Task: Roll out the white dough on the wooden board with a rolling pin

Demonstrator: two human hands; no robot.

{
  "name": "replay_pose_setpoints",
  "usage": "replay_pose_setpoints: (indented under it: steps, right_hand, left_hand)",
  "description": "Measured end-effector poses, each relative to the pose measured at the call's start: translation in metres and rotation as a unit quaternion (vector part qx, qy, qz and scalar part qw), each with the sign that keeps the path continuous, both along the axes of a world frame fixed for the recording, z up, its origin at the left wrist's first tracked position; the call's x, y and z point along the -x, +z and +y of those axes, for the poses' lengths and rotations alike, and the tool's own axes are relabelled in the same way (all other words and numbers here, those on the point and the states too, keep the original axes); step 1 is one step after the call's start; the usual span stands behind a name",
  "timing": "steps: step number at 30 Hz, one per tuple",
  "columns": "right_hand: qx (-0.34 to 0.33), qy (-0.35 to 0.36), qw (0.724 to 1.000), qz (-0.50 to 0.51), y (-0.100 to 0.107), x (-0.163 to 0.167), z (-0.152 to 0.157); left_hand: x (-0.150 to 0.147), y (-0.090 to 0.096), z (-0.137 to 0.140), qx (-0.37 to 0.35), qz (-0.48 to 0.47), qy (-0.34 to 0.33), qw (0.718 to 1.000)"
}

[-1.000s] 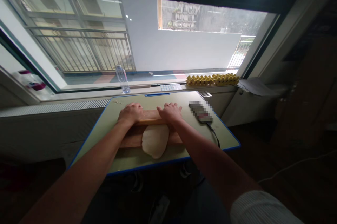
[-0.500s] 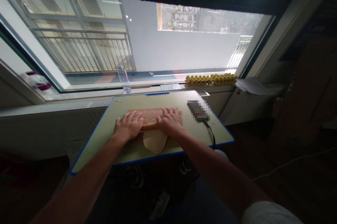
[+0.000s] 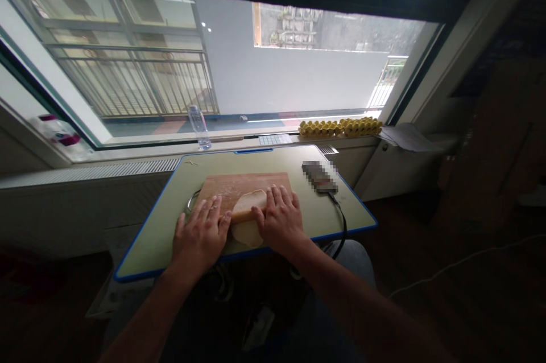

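Note:
A wooden rolling pin lies across a flat sheet of pale dough. My left hand rests over the pin's left end, thumb along it and fingers pointing forward. Over the right end lies my right hand, its palm down on the pin. Between my thumbs only the pin's middle shows; both ends are hidden. The dough extends beyond the pin on both sides, and its near part hangs over the front of the wooden cutting board. A metal handle sticks out at the board's left.
The small table has a blue rim. A blurred-out device with a black cable lies on its right. A clear bottle, yellow egg trays and a purple-capped bottle stand along the windowsill.
Both hands have drawn the rolling pin back toward me over the dough. More of the board and the dough's far part now show beyond the pin.

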State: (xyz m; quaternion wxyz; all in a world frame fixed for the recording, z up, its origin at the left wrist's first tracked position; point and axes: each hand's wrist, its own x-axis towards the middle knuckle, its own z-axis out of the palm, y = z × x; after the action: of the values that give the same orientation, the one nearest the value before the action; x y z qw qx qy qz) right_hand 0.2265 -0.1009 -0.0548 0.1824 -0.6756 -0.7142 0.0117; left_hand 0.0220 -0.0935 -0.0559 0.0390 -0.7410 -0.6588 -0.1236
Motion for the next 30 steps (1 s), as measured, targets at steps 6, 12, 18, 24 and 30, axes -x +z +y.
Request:
replay_pose_setpoints:
  steps: [6, 12, 18, 24, 30]
  right_hand:
    - [-0.005, 0.004, 1.000, -0.007, 0.003, 0.000, 0.017]
    - [-0.028, 0.018, 0.999, -0.043, 0.014, 0.000, 0.048]
    - [0.020, 0.023, 0.999, -0.038, 0.022, -0.001, 0.077]
    - [0.097, 0.025, 0.995, -0.023, 0.030, -0.002, 0.101]
    - [0.113, 0.013, 0.993, 0.009, 0.028, -0.007, 0.113]
  left_hand:
    - [-0.001, 0.007, 0.018, 0.043, 0.006, 0.004, 0.999]
    - [0.000, 0.014, 0.051, 0.082, 0.007, 0.004, 0.997]
    - [0.001, 0.019, 0.083, 0.133, 0.009, 0.023, 0.991]
    - [0.001, 0.020, 0.108, 0.133, 0.001, 0.012, 0.991]
    - [0.009, 0.034, 0.105, 0.060, 0.015, -0.153, 0.986]
